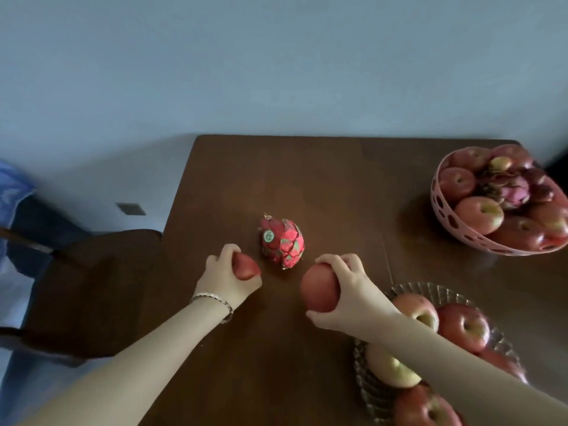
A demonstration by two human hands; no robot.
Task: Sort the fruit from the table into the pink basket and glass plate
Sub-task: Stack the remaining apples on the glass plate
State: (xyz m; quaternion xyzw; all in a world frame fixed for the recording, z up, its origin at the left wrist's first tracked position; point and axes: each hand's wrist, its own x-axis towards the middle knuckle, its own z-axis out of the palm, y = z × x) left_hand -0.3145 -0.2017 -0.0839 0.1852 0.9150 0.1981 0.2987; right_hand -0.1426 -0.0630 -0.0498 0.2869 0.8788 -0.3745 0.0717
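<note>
— What did each hand hold beside the dragon fruit [282, 243]?
— The left hand [226, 276] gripped a small apple [245, 267] just left of it; the right hand [349, 282] clasped a big apple [319, 292] just right.
— And the containers?
— The pink basket [442, 207] sat far right of the dragon fruit, the glass plate [430, 292] nearer, both holding fruit on the table [307, 179].
</note>
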